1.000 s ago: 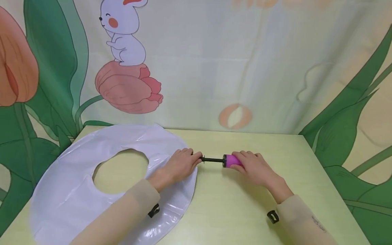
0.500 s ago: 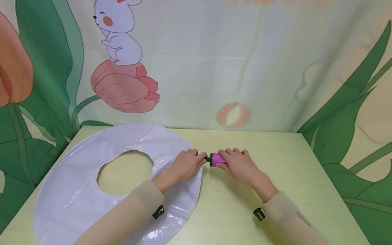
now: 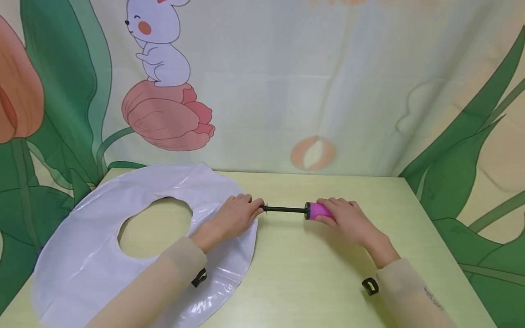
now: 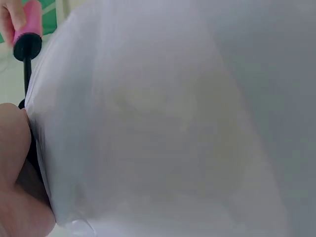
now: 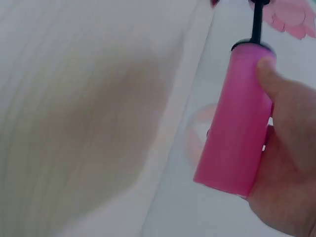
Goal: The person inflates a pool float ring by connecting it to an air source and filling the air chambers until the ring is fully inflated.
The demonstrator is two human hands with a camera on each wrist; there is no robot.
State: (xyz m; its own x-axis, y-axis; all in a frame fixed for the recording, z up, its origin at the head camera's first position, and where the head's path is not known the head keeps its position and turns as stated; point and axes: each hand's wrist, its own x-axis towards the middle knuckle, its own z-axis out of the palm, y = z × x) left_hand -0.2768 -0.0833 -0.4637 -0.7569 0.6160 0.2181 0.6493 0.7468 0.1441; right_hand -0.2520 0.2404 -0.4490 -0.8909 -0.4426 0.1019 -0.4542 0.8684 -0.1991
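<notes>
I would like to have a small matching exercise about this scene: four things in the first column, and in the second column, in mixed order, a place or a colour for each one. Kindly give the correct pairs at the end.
Column one
1. pump barrel
2. rod
3. ring
4. rabbit

Column two
A. pale, with a wide hole in its middle
B. printed on the backdrop, above a pink tulip
C. pink-purple, held in the right hand
D. thin and black, between the left hand and the right hand

Pairs
1-C, 2-D, 3-A, 4-B
</notes>
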